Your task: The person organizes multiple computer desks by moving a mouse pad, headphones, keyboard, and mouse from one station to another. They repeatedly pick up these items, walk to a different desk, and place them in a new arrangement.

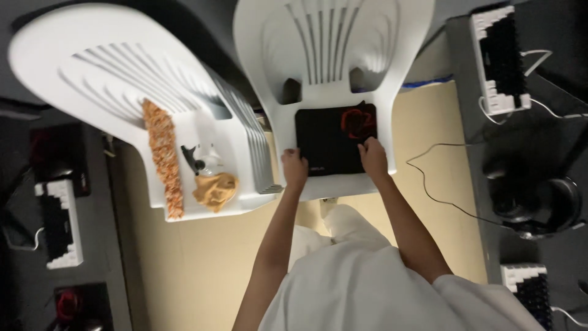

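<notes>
Left hand [294, 168] gripping the near-left edge, right hand [373, 158] pressing the right side of a black mat [331, 144] lying flat on the white chair [334, 67] seat. Best kept level, both edges squared. Spray bottle [205, 162] on neighbouring stacked chairs [122, 79].

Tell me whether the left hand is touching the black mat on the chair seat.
Touching. The head view shows the left hand with its fingers curled over the near left edge of the black mat on the white chair, no gap visible.
</notes>
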